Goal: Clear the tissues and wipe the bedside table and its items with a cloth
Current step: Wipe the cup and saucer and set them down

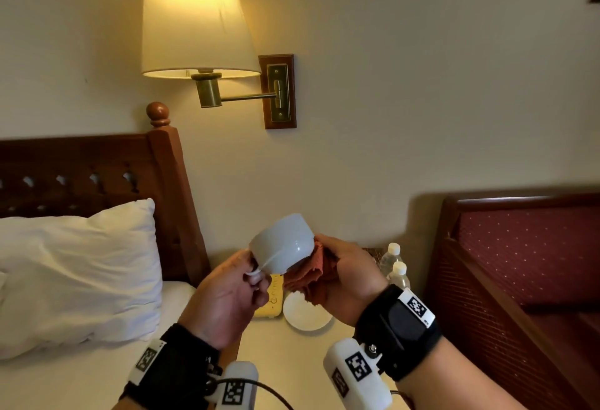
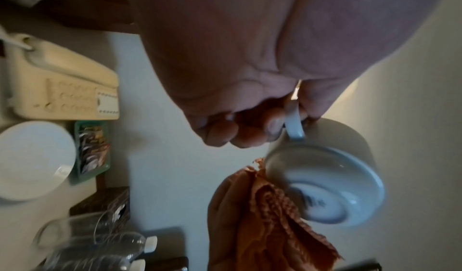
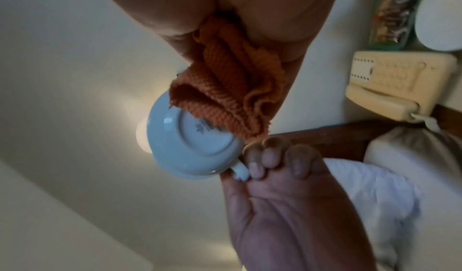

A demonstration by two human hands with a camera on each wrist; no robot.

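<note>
My left hand [image 1: 250, 279] pinches the handle of a white teacup [image 1: 282, 242] and holds it tilted in the air above the bedside table [image 1: 292, 354]. In the left wrist view the cup [image 2: 325, 178] shows its base, and the handle sits between my fingers [image 2: 275, 125]. My right hand [image 1: 344, 276] grips a bunched orange-red cloth [image 1: 308, 276] and presses it against the cup's base. The right wrist view shows the cloth [image 3: 225, 89] lying over part of the cup's underside [image 3: 190, 137]. No tissues are in view.
On the table stand a white saucer [image 1: 306, 314], a cream telephone [image 2: 62, 81], a green tray of sachets [image 2: 92, 150], a glass [image 2: 72, 229] and two water bottles [image 1: 393, 263]. A bed with a pillow [image 1: 74, 276] lies left, a red chair [image 1: 519, 279] right, a wall lamp [image 1: 194, 16] above.
</note>
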